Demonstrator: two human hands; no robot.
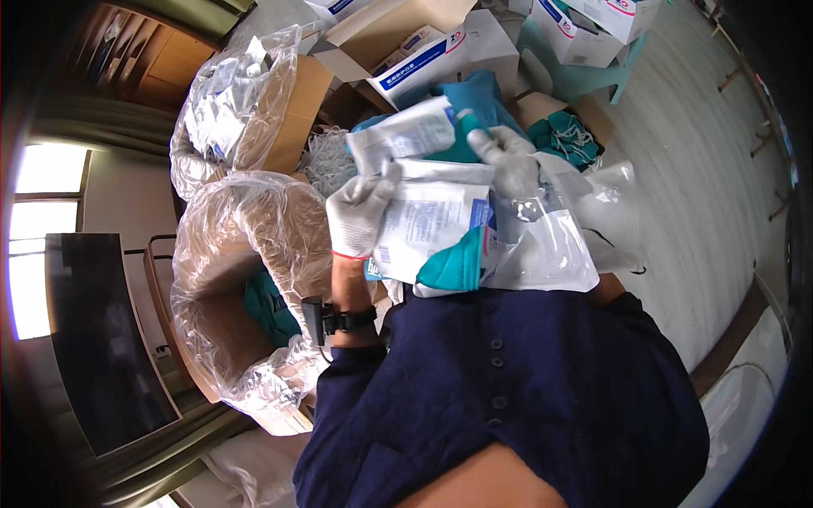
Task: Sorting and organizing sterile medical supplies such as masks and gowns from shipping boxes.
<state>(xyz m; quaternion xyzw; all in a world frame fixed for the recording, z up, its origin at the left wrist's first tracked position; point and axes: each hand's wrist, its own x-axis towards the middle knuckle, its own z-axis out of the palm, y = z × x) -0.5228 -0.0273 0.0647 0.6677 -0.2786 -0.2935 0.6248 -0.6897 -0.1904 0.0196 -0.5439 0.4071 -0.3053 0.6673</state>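
Observation:
My left hand (357,216), in a white knit glove with a red cuff, pinches the left edge of a white printed pouch (423,216). A folded teal mask (455,264) lies over the lower right of that pouch. Just above my left fingertips, another white pouch (405,134) is tilted and blurred. My right hand (512,165), also gloved and slightly blurred, is up to the right with its fingertips around a small teal mask (465,129), mostly hidden. Below it, clear-and-white pouches (550,254) rest by my lap.
Plastic-lined cartons stand at left, one holding teal masks (269,309), another white packets (224,106). White cords (329,161) are heaped beside a blue bag (474,93). Beyond are an open printed box (419,63), a teal stool (584,76) with boxes, and a carton of corded teal masks (563,140).

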